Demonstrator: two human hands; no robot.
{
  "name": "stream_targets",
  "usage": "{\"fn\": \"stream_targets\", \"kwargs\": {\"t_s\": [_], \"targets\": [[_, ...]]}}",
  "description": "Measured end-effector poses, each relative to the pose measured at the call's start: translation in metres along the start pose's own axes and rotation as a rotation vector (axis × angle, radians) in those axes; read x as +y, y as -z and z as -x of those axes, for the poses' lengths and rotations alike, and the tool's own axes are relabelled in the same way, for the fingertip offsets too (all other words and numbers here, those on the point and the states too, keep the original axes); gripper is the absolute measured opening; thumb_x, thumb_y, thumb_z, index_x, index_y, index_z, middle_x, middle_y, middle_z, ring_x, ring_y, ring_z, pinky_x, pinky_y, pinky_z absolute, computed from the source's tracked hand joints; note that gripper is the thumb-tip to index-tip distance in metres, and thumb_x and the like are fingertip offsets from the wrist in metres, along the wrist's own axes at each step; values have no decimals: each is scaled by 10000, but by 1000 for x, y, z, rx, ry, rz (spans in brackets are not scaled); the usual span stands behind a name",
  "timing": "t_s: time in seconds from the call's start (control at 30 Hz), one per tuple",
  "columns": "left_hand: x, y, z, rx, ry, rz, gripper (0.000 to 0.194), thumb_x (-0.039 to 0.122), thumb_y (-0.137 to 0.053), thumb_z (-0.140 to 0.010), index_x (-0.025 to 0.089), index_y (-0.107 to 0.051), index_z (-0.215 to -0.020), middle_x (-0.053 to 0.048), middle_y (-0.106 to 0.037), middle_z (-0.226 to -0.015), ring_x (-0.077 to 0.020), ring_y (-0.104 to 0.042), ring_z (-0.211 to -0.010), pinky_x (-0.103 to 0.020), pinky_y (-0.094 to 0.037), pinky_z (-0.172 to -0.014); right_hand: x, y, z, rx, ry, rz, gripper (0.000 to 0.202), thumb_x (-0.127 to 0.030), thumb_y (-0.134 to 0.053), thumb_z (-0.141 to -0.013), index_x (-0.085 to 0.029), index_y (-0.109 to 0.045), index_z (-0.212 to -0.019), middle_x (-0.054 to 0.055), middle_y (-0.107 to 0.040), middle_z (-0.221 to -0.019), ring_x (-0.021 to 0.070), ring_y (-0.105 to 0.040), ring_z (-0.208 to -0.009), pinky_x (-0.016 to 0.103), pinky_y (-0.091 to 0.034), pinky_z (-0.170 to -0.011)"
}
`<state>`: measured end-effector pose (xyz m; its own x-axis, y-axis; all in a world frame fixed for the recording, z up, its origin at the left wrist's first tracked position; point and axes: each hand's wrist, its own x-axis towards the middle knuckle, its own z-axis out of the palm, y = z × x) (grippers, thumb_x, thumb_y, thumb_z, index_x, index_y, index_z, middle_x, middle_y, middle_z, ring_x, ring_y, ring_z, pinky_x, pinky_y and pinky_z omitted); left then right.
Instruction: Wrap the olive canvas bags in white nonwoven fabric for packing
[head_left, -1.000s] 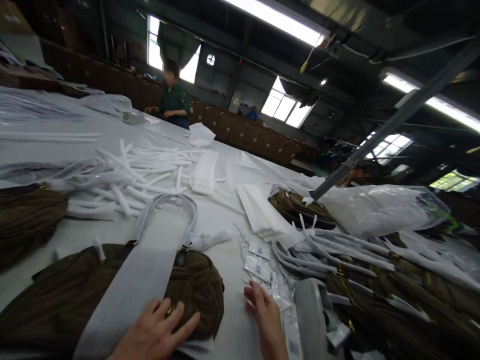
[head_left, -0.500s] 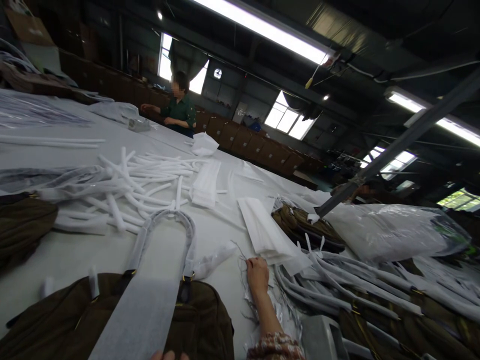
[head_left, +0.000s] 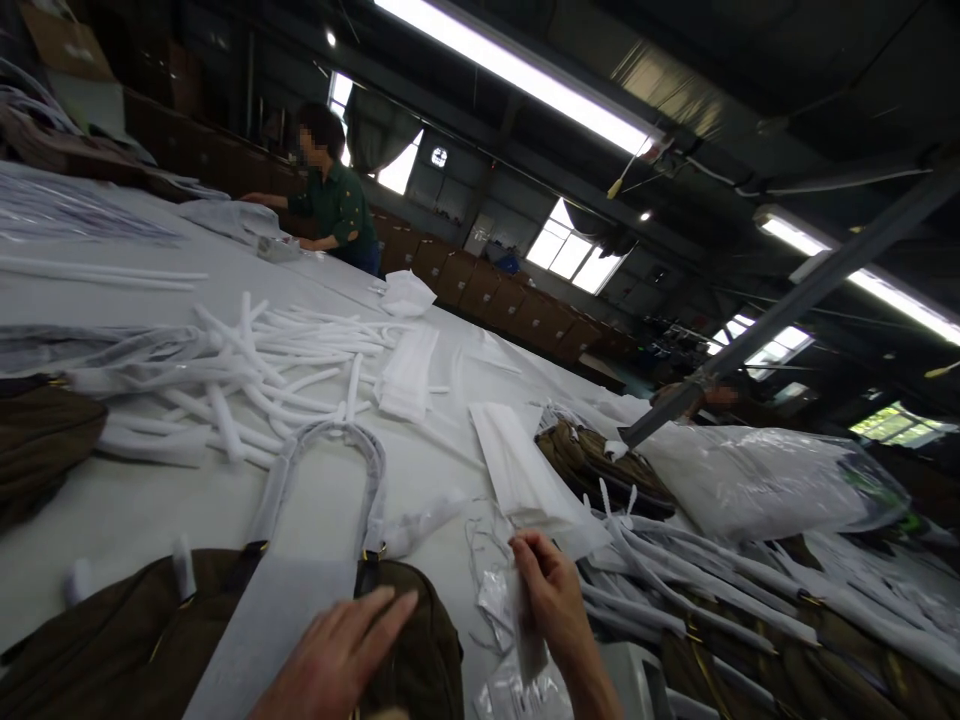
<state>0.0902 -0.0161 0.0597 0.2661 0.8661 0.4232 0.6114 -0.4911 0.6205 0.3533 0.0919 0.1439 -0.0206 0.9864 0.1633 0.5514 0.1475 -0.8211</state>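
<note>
My left hand point(head_left: 337, 650) hovers over a brown handbag point(head_left: 427, 620) at the lower left, fingers stretched out and nothing visible in them. A strip of white tissue paper point(head_left: 277, 610) lies across the bag's front. The bag's looped handle point(head_left: 375, 480) stands up, wrapped in translucent plastic. To the right, my right hand point(head_left: 555, 590) pinches a small translucent packet point(head_left: 529, 635) by its upper end, so that it hangs down. Beneath it lies a pile of small clear packets and strings point(head_left: 487, 590). Part of the pile is hidden by the hand.
White foam tubes point(head_left: 292, 350) lie heaped across the table. Folded white sheets point(head_left: 517, 460) and more brown bags with wrapped handles point(head_left: 750, 620) are at the right, near a large plastic-wrapped bundle point(head_left: 765, 480). A slanted metal pole point(head_left: 780, 310) crosses there. A co-worker point(head_left: 341, 200) stands across the table.
My right hand has come up from the pile with a small packet in its fingers. My left hand has risen into view over the bag. The co-worker has shifted left.
</note>
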Motion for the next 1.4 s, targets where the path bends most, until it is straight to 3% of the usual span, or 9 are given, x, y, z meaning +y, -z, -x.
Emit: {"fn": "stream_targets", "kwargs": {"t_s": [0.1, 0.2, 0.33, 0.43, 0.63, 0.83, 1.03, 1.27, 1.4], "targets": [[10, 37, -28, 51, 253, 308, 819, 340, -650, -785, 332, -206, -1473, -111, -366, -1473, -222, -567, -1041, -346, -490, -880, -34, -6, 42, -195, -17, -103, 325, -507, -587, -808, -184, -587, -774, -25, -501, -642, 115, -456, -594, 200, -393, -544], [15, 46, -41, -127, 443, 678, 925, 360, -727, -687, 260, -238, -1466, -147, -417, -1409, -138, -581, -797, -267, -495, -712, -50, -14, 72, -309, 6, -114, 330, -501, -573, -821, -185, -576, -724, -28, -485, -627, 109, -444, -585, 195, -394, -548], [13, 31, -36, -392, 542, 1000, 461, 417, -675, -717, 104, -636, -1053, -39, -658, -775, -93, -522, -582, -210, -395, -562, -43, -19, 95, -313, 3, -104, 349, -519, -548, -829, -191, -582, -717, -26, -507, -612, 115, -470, -576, 197, -416, -546], [13, 28, -28, -410, 551, 1000, 351, 456, -635, -735, 105, -649, -748, 25, -562, -518, -72, -436, -466, -204, -327, -494, -27, -20, 106, -281, 7, -1, 350, -518, -527, -841, -200, -620, -728, -3, -569, -628, 139, -531, -594, 213, -453, -559], [25, 47, -15, -414, 517, 867, 367, 474, -661, -696, 110, -694, -728, 16, -578, -493, -78, -444, -438, -197, -303, -446, -17, -52, 117, -190, 226, 94, 404, -470, -626, -783, -256, -676, -1122, 86, -682, -1130, 258, -635, -1051, 318, -523, -882], [18, 71, -9, -388, 545, 838, 390, 493, -630, -718, 116, -718, -771, 9, -592, -490, -87, -461, -422, -191, -335, -442, -43, -113, 117, -242, 358, -109, 212, -390, -593, -855, -271, -728, -967, 27, -695, -757, 163, -667, -661, 214, -533, -619], [2, 92, -2, -393, 562, 772, 386, 490, -603, -755, 118, -706, -764, 13, -578, -465, -99, -492, -423, -200, -380, -472, -47, -132, 107, -223, 600, 69, 170, -349, -593, -854, -246, -727, -862, 25, -636, -647, 136, -608, -529, 207, -479, -514], [-72, 136, -11, -138, 588, 5, 360, 375, -397, -910, 135, -663, -873, -81, -688, -883, -202, -610, -869, -289, -416, -763, -61, -160, 105, 21, 380, 98, 273, -436, -527, -869, -233, -677, -765, 20, -648, -665, 156, -605, -571, 236, -462, -585], [-135, 138, -26, -259, 736, -95, 310, 395, -542, -872, 119, -637, -769, -77, -662, -795, -211, -613, -813, -355, -448, -770, -79, -182, 91, -26, 338, 48, 325, -471, -512, -864, -220, -691, -764, 22, -681, -679, 162, -617, -588, 232, -457, -582]]}}
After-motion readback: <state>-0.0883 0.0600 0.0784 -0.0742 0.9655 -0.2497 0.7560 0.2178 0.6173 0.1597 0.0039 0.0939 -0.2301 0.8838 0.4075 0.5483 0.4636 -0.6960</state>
